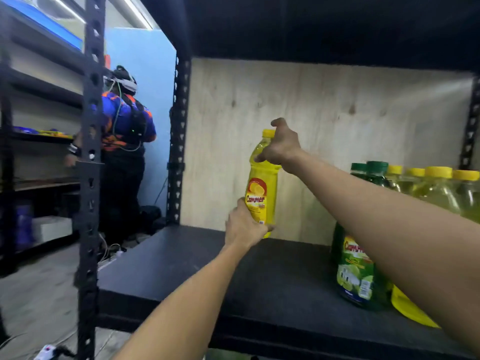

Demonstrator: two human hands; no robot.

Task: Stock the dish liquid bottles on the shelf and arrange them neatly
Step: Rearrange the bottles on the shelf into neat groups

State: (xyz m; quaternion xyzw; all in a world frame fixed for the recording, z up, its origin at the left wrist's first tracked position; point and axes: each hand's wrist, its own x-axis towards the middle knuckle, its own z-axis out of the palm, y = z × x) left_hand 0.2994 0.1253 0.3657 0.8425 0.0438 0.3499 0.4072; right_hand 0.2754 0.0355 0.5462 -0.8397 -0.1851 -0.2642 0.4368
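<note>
While left hand (244,227) grips yellow bottle (267,175) base, right hand (281,148) its neck, label (255,200) reads "Cammer".

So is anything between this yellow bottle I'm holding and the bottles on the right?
Nothing visible. The shelf is bare between the yellow bottle and the nearest green bottle; only your right forearm crosses above it.

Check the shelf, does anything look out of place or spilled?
No spill or damage shows. The yellow bottle, gripped by the left hand near its base and the right hand at its neck, is apart from the bottle group at the right end of the shelf.
</note>
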